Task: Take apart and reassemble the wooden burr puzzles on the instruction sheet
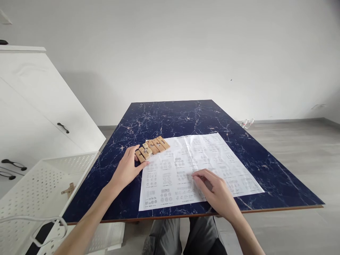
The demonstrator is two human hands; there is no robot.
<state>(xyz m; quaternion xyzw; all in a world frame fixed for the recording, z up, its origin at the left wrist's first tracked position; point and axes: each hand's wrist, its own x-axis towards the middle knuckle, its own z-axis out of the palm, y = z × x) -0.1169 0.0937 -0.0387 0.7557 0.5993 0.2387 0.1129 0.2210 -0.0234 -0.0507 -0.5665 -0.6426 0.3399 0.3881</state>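
Bracketing the row of wooden blocks (152,147) at its left end, the left hand (128,163) may grip or merely touch; I cannot tell. The blocks lie lined up at the paper sheet's (203,161) far-left corner, seemingly unjoined; the right hand (214,187), fingertips together, holds nothing visible. Fingers hide some block ends; the small print is unreadable.

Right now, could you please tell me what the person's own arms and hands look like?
The left hand and right hand are ungloved, with no ring, watch or bracelet to be seen. The left forearm and right forearm are slender and bare, with no sleeve in view.
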